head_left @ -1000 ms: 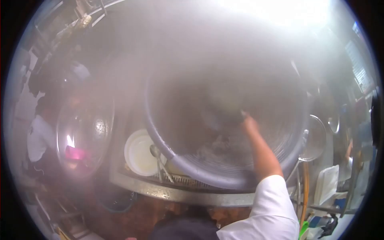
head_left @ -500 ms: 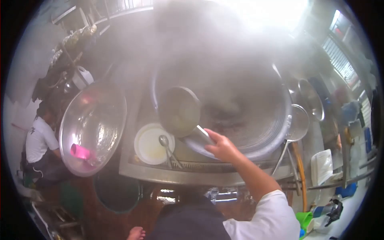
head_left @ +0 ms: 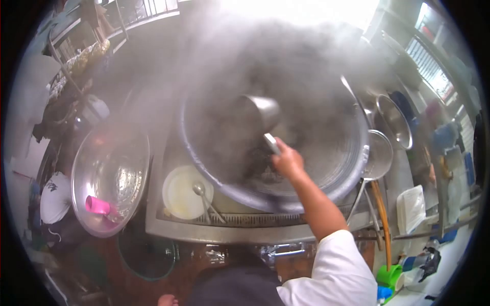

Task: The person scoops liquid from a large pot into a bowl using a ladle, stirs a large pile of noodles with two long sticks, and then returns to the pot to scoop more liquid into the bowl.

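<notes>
My right hand is wrapped round the handle of a metal saucepan, which is tilted on its side over a very large round wok. Thick steam hides much of what the wok holds. At the bottom edge, only part of my left hand shows, low beside my dark apron, its fingers too cut off to read. A white plate-like lid or bowl with a metal ladle on it rests left of the wok.
A big metal basin with a pink cup stands left, a person in white beyond it. A wire strainer, a metal bowl, white trays and a green container are at the right.
The saucepan has moved right, from the wok's left edge to over its middle, and has turned onto its side. The person at the left has bent lower. My view has shifted slightly.
</notes>
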A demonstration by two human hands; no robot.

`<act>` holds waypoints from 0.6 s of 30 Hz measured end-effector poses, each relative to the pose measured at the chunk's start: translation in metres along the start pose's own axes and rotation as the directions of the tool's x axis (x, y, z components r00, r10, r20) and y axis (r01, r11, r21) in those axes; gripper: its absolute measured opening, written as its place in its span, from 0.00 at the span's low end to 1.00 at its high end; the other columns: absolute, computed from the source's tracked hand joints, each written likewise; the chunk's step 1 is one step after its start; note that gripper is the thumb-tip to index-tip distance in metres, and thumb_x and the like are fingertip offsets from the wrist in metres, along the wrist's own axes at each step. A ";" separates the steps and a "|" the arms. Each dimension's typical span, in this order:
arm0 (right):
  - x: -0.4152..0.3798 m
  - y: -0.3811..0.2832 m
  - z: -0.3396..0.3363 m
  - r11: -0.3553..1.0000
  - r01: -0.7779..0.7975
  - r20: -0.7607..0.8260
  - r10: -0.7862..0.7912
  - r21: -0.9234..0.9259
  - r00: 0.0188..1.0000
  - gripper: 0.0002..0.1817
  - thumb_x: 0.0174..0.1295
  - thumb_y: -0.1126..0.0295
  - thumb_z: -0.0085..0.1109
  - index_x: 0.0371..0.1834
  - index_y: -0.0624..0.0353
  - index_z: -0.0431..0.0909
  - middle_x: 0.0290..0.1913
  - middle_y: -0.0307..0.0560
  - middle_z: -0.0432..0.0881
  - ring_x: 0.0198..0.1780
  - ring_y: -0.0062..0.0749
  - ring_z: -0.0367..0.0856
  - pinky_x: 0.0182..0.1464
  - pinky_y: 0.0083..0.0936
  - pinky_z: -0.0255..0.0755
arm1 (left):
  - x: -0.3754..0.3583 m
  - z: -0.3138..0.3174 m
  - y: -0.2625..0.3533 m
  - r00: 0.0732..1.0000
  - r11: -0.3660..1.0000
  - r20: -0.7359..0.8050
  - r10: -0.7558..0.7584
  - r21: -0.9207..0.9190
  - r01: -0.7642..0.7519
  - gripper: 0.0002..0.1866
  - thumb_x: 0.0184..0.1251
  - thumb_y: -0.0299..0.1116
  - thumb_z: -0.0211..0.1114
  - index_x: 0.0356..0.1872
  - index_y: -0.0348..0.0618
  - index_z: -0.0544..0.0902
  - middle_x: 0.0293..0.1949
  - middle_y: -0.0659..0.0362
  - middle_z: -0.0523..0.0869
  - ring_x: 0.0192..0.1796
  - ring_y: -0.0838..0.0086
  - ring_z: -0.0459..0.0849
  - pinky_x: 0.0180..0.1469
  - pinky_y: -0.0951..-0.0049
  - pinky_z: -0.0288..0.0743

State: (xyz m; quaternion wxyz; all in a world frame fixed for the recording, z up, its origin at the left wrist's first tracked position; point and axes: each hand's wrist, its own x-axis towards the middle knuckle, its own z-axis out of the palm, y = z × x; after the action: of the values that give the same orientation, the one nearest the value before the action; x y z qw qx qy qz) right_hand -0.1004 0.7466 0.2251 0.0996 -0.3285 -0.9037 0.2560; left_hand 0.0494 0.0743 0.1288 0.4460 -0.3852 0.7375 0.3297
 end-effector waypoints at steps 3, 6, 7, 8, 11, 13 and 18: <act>0.064 0.073 -0.001 0.969 -0.207 -0.107 0.194 -0.135 0.975 0.23 0.60 0.59 0.54 0.60 0.46 0.74 0.43 0.55 0.83 0.46 0.52 0.81 0.50 0.39 0.72 | -0.016 0.006 -0.004 0.989 0.991 -0.068 -0.132 0.031 0.134 0.19 0.70 0.36 0.53 0.55 0.35 0.75 0.50 0.51 0.81 0.48 0.64 0.80 0.49 0.64 0.74; 0.117 0.146 -0.004 0.886 -0.334 -0.177 0.290 -0.322 0.940 0.24 0.71 0.57 0.31 0.50 0.56 0.79 0.44 0.58 0.83 0.48 0.53 0.82 0.51 0.43 0.73 | -0.028 0.011 -0.030 0.985 0.982 -0.061 -0.164 -0.103 0.157 0.17 0.69 0.36 0.54 0.54 0.38 0.77 0.48 0.51 0.83 0.47 0.64 0.80 0.49 0.64 0.75; 0.127 0.160 -0.004 0.862 -0.375 -0.176 0.334 -0.340 0.926 0.23 0.72 0.59 0.30 0.55 0.53 0.77 0.46 0.57 0.83 0.49 0.51 0.82 0.50 0.44 0.73 | -0.032 0.013 -0.037 0.981 0.978 -0.071 -0.181 -0.122 0.172 0.17 0.69 0.36 0.54 0.54 0.38 0.77 0.48 0.51 0.83 0.47 0.64 0.80 0.49 0.64 0.75; 0.133 0.163 -0.004 0.813 -0.426 -0.149 0.402 -0.398 0.904 0.20 0.68 0.61 0.39 0.60 0.48 0.72 0.48 0.55 0.82 0.51 0.50 0.80 0.52 0.44 0.73 | -0.034 0.015 -0.042 0.983 0.979 -0.051 -0.177 -0.114 0.170 0.18 0.69 0.36 0.55 0.55 0.38 0.77 0.48 0.51 0.83 0.47 0.64 0.81 0.49 0.64 0.75; 0.124 0.156 0.013 0.832 -0.379 -0.031 0.402 -0.404 0.915 0.24 0.64 0.64 0.45 0.66 0.43 0.66 0.49 0.54 0.82 0.52 0.49 0.80 0.53 0.43 0.73 | -0.038 0.026 -0.048 0.984 0.978 -0.038 -0.176 -0.124 0.170 0.18 0.69 0.37 0.56 0.55 0.40 0.77 0.49 0.51 0.82 0.48 0.64 0.80 0.51 0.64 0.75; 0.112 0.148 0.037 0.902 -0.308 0.068 0.343 -0.304 0.937 0.32 0.57 0.66 0.55 0.68 0.40 0.63 0.52 0.54 0.80 0.55 0.50 0.78 0.56 0.42 0.71 | -0.025 0.033 -0.038 0.988 0.988 -0.050 -0.145 -0.057 0.142 0.15 0.67 0.38 0.55 0.50 0.42 0.77 0.41 0.54 0.83 0.38 0.68 0.80 0.37 0.67 0.74; 0.035 0.087 0.059 0.982 0.096 0.283 -0.048 -0.162 0.958 0.35 0.55 0.65 0.58 0.70 0.45 0.62 0.50 0.55 0.81 0.50 0.45 0.82 0.52 0.38 0.74 | -0.024 0.046 0.021 1.000 1.000 0.022 0.011 -0.024 -0.010 0.11 0.65 0.37 0.52 0.27 0.45 0.77 0.21 0.61 0.77 0.18 0.78 0.71 0.16 0.76 0.61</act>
State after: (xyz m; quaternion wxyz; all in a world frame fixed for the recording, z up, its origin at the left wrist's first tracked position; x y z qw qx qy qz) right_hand -0.1007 0.8027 0.1295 -0.0478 -0.2636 -0.9390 0.2157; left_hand 0.0567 0.1294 0.1359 0.4478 -0.3829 0.7306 0.3451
